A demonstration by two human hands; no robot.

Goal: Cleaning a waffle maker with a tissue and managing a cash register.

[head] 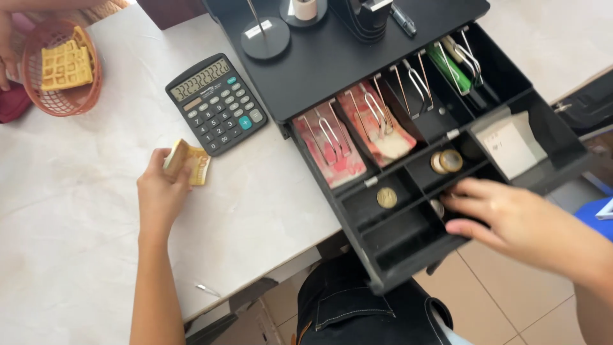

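Note:
My left hand (159,191) rests on the white counter and grips a folded yellowish banknote (191,163) just below a black calculator (217,102). My right hand (511,217) reaches into the coin compartments of the open black cash drawer (562,163), fingers apart, fingertips at a partly hidden coin (437,206). Other coins lie in the compartments: one (386,197) alone and two (446,161) together. Red banknotes (329,150) and pink ones (377,128) sit under metal clips; green notes (450,67) lie further right.
A red mesh basket (86,96) with a waffle (65,64) stands at the far left, where another person's hand (6,48) touches it. A white slip (511,147) lies in the drawer. A black stand (265,37) sits on the register top. Tiled floor lies below.

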